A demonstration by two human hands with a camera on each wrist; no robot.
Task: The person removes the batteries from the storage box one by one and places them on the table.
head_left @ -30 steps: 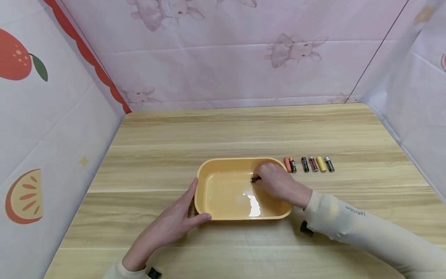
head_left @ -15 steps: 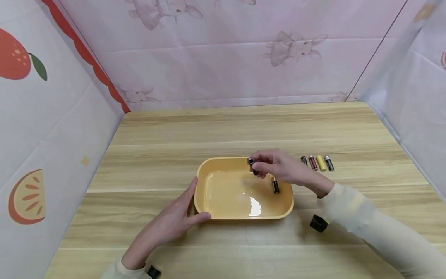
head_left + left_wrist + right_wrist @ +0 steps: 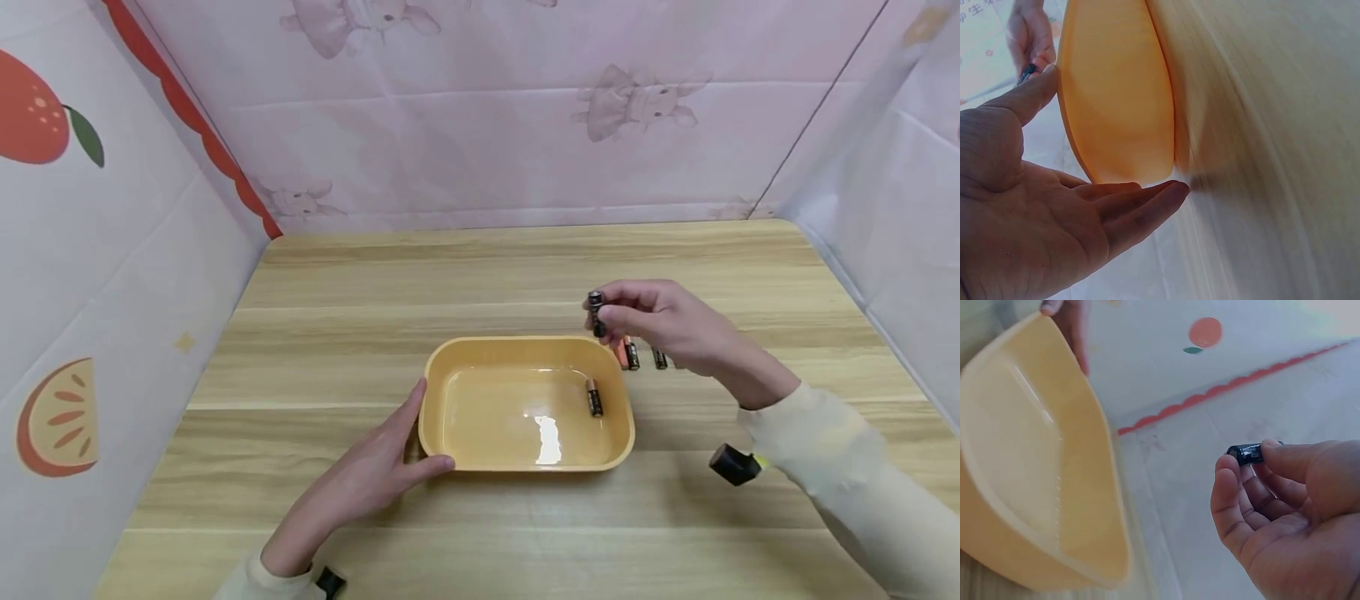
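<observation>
My right hand (image 3: 671,323) holds a black battery (image 3: 597,317) upright between thumb and fingers, above the table behind the basin's back right corner. In the right wrist view the battery (image 3: 1247,454) is pinched at the fingertips. A yellow plastic basin (image 3: 495,417) stands on the table with one black battery (image 3: 595,398) lying inside near its right end. My left hand (image 3: 375,475) rests against the basin's left end, fingers extended and thumb on the front rim. From the left wrist, straight fingers (image 3: 1147,209) touch the yellow wall.
Right of the basin lie an orange battery (image 3: 622,355), a black battery (image 3: 632,356) and another dark battery (image 3: 659,358); my right hand covers others in that row. The wooden table (image 3: 480,283) meets a patterned pink cloth (image 3: 480,158) at the back.
The right hand has come up out of the basin and moved right and back, carrying a black battery. Another black battery now shows inside the basin. The left hand stays put.
</observation>
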